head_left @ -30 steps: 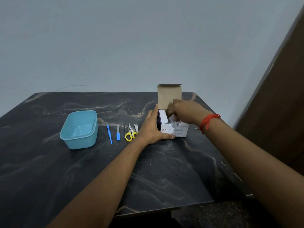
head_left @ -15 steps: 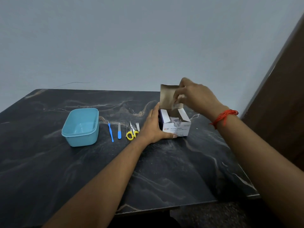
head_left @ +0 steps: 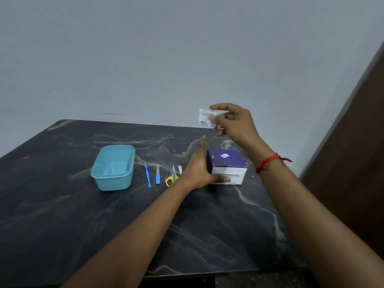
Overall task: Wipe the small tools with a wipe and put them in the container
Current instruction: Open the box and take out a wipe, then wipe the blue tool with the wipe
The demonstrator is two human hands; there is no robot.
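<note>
Right hand: we pinch a sealed wipe packet [head_left: 205,118] between thumb and fingers of our right hand [head_left: 232,121], raised above the box.
Left hand: our left hand [head_left: 199,169] lies spread against the side of the closed purple-topped box [head_left: 227,166].
Tools: blue pick [head_left: 147,176], file [head_left: 158,174], yellow scissors [head_left: 172,178] and clipper [head_left: 180,169] lie in a row on the table [head_left: 62,215].
Container: the blue container [head_left: 113,167] sits left of the tools.
</note>
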